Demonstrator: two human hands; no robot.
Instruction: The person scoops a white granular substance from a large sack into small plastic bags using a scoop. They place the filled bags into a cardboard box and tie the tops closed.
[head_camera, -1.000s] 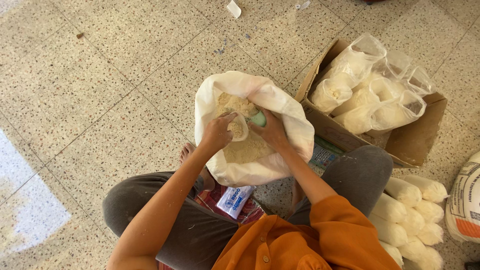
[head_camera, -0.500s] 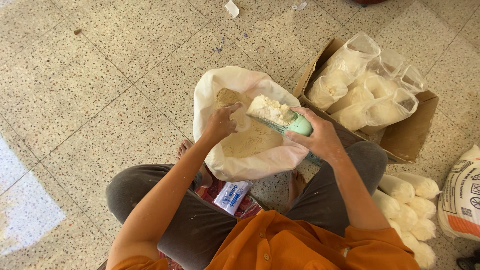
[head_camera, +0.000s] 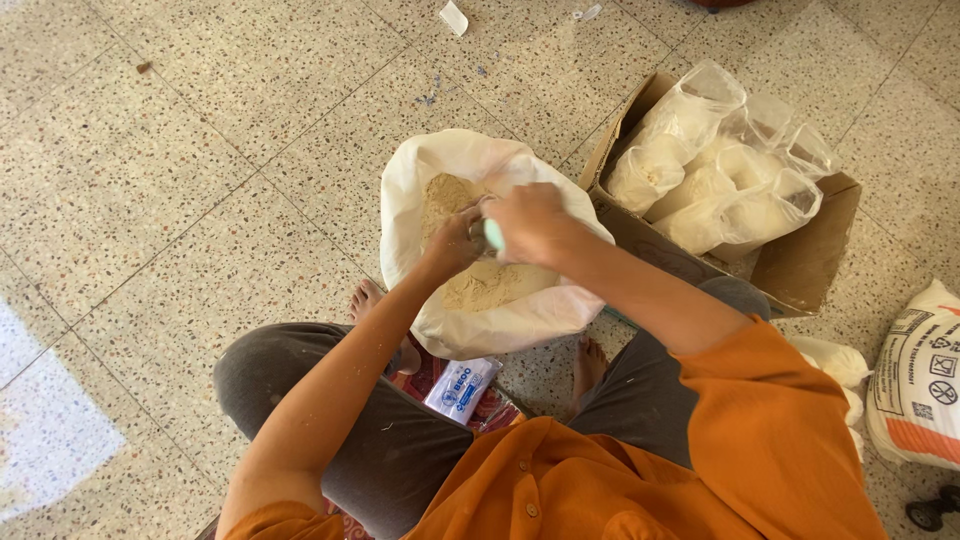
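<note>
left: bare floor (head_camera: 200, 150) | right: cardboard box (head_camera: 800, 270) blocks

One white sack of powder (head_camera: 470, 290), one cardboard box (head_camera: 800, 270), about four filled clear bags (head_camera: 720, 180).

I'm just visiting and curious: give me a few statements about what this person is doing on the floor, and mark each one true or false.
1. Both hands, the left hand and the right hand, are over the open white sack. True.
2. The sack holds red beans. False: it holds a pale beige powder.
3. The cardboard box contains filled clear bags. True.
4. The right hand holds a green scoop. True.
5. The person wears shoes. False: the feet are bare.
</note>
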